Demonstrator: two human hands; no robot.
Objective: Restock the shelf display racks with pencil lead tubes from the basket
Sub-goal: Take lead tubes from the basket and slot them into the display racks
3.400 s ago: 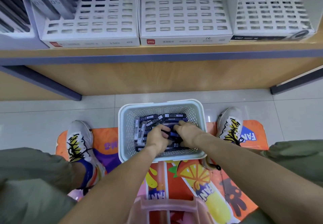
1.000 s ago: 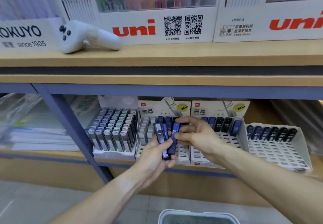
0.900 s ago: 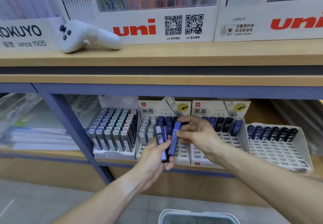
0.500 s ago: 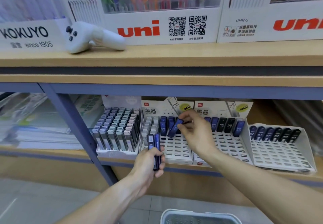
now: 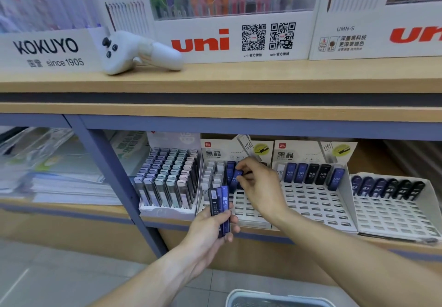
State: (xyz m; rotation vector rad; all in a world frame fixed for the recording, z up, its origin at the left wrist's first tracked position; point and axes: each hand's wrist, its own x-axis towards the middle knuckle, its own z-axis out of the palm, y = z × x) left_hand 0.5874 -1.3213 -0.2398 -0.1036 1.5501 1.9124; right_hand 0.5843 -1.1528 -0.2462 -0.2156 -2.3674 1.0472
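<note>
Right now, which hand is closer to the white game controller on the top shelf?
Right. The right hand is at the rack, below and right of the controller; the left hand grips tubes lower down, farther away.

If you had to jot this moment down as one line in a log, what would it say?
step: restocking | right hand: pinches blue lead tube at second rack | left hand: grips spare tubes | basket: below

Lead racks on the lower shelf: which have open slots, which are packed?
Free: lower rows of the second rack below the right hand; the third rack and rightmost rack below their single top rows. Packed: the leftmost rack. The left hand holds spare tubes.
</note>
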